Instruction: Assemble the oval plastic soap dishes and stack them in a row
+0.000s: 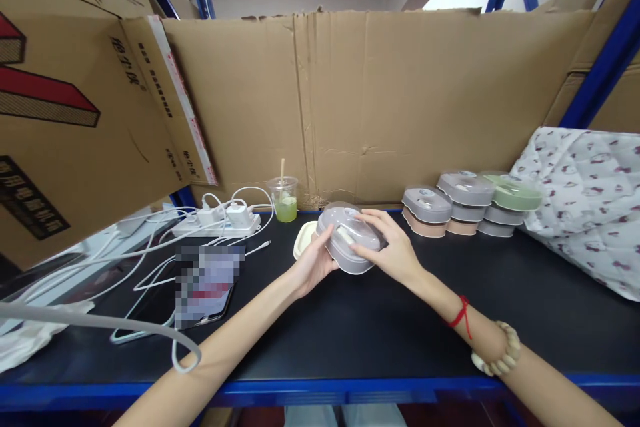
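left hand (313, 267), half curled, and right hand (387, 243), fingers spread, hold 1 grey container (349, 243); 3 lidded stacks (464, 195) stand far right.

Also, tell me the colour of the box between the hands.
The box is pale grey with a faint purple tinge, shown in the head view.

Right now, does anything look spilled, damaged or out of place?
No spill shows. The brown upright cardboard panel behind the black tabletop has a ragged top edge and creases, suggesting wear. At left, thin white cables sprawl untidily near the white rectangular power strip.
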A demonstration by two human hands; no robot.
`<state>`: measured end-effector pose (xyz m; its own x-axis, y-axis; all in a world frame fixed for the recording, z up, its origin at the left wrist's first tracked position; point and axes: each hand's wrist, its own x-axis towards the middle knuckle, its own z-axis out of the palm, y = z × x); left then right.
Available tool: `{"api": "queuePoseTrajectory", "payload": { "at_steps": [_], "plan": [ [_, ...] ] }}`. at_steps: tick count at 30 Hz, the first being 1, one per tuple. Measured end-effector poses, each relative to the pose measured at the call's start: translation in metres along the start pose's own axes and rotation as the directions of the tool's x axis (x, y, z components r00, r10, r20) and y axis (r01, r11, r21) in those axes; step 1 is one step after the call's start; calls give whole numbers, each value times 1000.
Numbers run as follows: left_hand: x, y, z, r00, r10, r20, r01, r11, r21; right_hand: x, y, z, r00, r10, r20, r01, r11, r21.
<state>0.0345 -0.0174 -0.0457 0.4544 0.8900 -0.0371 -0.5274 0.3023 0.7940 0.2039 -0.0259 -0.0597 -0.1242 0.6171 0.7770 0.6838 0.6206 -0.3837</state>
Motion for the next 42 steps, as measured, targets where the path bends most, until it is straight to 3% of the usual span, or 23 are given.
{"api": "queuePoseTrajectory", "payload": {
  "at_steps": [3,9,15,19,23,28,31,36,39,40,42],
  "plan": [
    [-2,0,3,999,-33,-13,33,999,-1,-4,-5,5,1000,13,26,-14,999,48],
    [-5,1,8,999,34,-37,-34,999,-17,-7,-7,7,999,-30,-23,31,998,47],
    [-6,2,6,998,70,-11,-70,996,-58,-9,-8,9,996,-90,-24,90,996,-12],
    [-5,2,5,996,78,-50,-80,996,-34,-8,-8,7,989,-147,8,147,987,-67],
    [-4,6,7,988,51,-145,-52,999,1,-6,-6,4,948,-302,100,315,935,-162],
    [-3,17,9,999,11,-52,-12,999,-34,1,-2,-8,863,-502,47,488,807,-332],
    [-1,23,8,999,41,-27,-40,999,15,7,3,-21,839,-544,-7,499,775,-389],
    [2,27,0,987,127,-94,-108,976,187,15,30,-43,838,-533,-113,409,752,-516],
    [8,22,-10,976,213,-35,-186,910,370,16,57,-57,846,-493,-204,290,745,-601],
    [9,20,-14,961,278,-1,-244,845,475,16,66,-61,855,-465,-230,241,749,-618],
    [13,17,-21,898,426,112,-377,612,695,13,83,-69,887,-372,-273,119,756,-644]
  ]
}}
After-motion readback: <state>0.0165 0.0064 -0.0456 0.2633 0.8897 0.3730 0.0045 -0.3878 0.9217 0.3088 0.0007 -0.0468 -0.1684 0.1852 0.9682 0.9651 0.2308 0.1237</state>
